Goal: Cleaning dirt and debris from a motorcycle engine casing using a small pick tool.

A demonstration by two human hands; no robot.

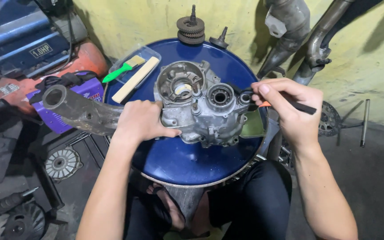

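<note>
Setting: I look down on a round blue drum lid [178, 164] serving as tabletop, set against a stained yellow wall [134, 22] on a dark workshop floor.
Main thing: a grey metal engine case [201, 104] lies near the middle of the lid, its round openings facing up.
Left hand: my left hand [141, 122] rests on the lid at the case's left side, fingers curled, thumb touching the casting; its grip is closed against the case rather than around it.
Right hand: my right hand [290, 109] pinches a thin black tool with an orange mark [301, 106] between thumb and fingers, grip closed on it, its tip at the case's right edge.
On the lid: a brush with a green handle [123, 69] lies in a clear tray beside a pale wooden stick [136, 79]; a stack of gears [190, 29] stands at the far rim.
Around: a grey pipe [81, 111] juts in from the left, over a purple box [87, 91]; exhaust pipes [316, 40] lean on the wall.
Below: my knees in black trousers [254, 200] flank the drum.
</note>
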